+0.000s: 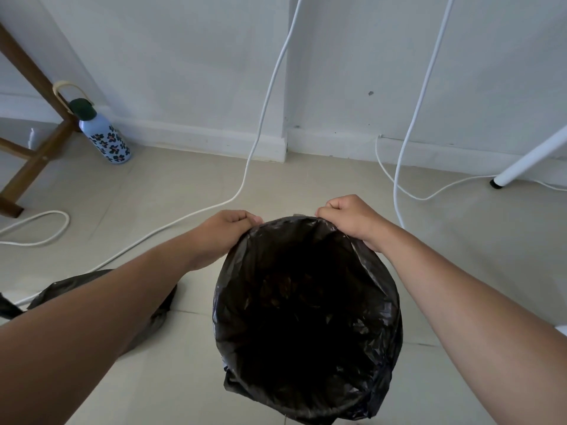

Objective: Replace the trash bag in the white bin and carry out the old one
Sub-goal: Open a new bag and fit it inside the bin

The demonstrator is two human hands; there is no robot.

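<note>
1. Black bag [306, 317] is spread open over a round bin on the tiled floor [184, 185]; bin itself hidden under the plastic.
2. L hand [228, 228]: fingers curled, pinching the bag's far rim at left.
3. R hand [348, 219]: fingers curled, gripping the far rim at right.
4. Second black bag [144, 320] lies on the floor just left of the bin, partly behind the L forearm.
5. Flowered bottle [106, 138] stands by the wall, next to a wooden leg [27, 72]; white cables [267, 96] trail across the floor.

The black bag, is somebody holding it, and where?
Yes. Both hands grip the black bag by its top edge at the far side of the opening: the left hand and the right hand.
</note>
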